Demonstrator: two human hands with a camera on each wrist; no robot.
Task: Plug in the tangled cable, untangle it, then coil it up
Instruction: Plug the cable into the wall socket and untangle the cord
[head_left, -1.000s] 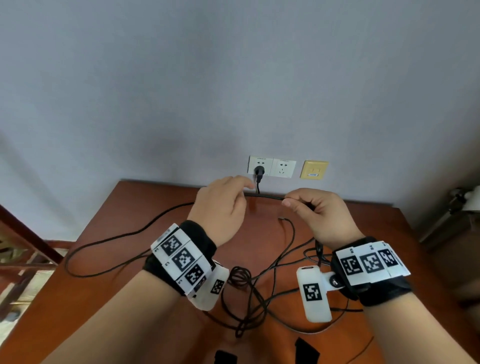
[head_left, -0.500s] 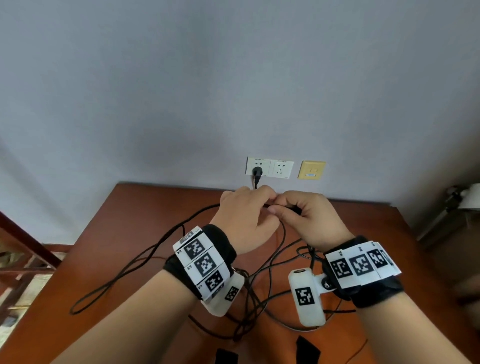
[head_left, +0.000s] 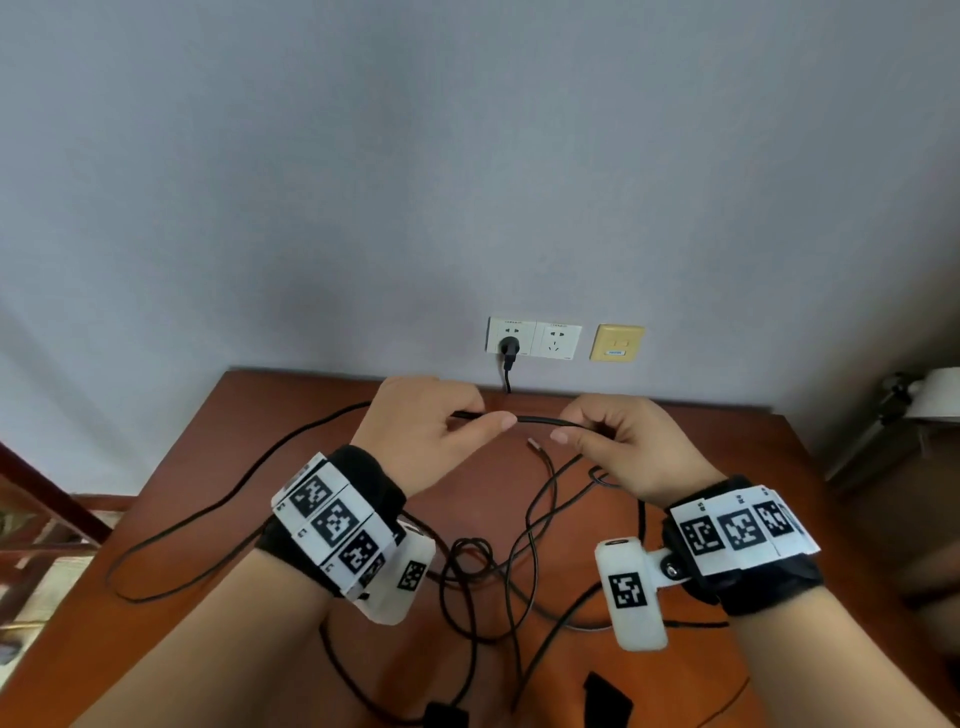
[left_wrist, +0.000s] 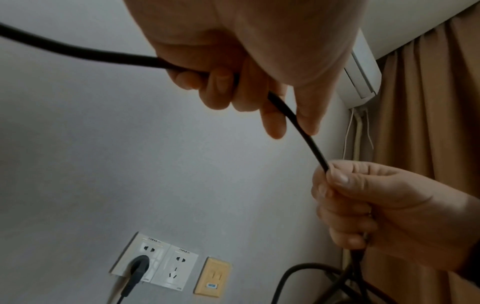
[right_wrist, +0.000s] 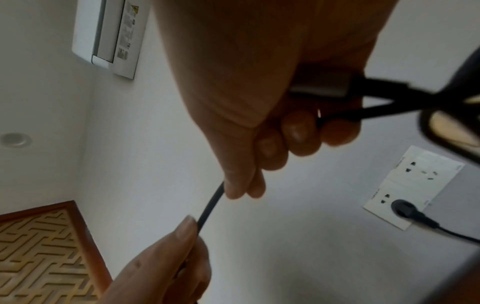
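A thin black cable (head_left: 540, 420) runs taut between my two hands above the brown table (head_left: 748, 457). My left hand (head_left: 441, 431) grips it with curled fingers and thumb; in the left wrist view the cable (left_wrist: 306, 135) passes out under the thumb. My right hand (head_left: 602, 441) pinches the same cable a short way to the right, and in the right wrist view the cable (right_wrist: 210, 205) leaves its fingertips. The black plug (head_left: 509, 347) sits in the left wall socket (head_left: 511, 335). Tangled loops (head_left: 467, 566) lie on the table below my wrists. A loose connector end (head_left: 534, 444) hangs between my hands.
A second white socket (head_left: 558, 340) and a yellow wall plate (head_left: 616, 343) sit to the right of the plug. One long cable loop (head_left: 171, 530) trails to the table's left edge. A wooden frame (head_left: 47, 519) stands at the left, a white lamp (head_left: 930, 395) at the right.
Half a second ago my hands met at the cable. They have drawn apart sideways, leaving a short straight stretch of cable between them. The long loop at the left has shifted.
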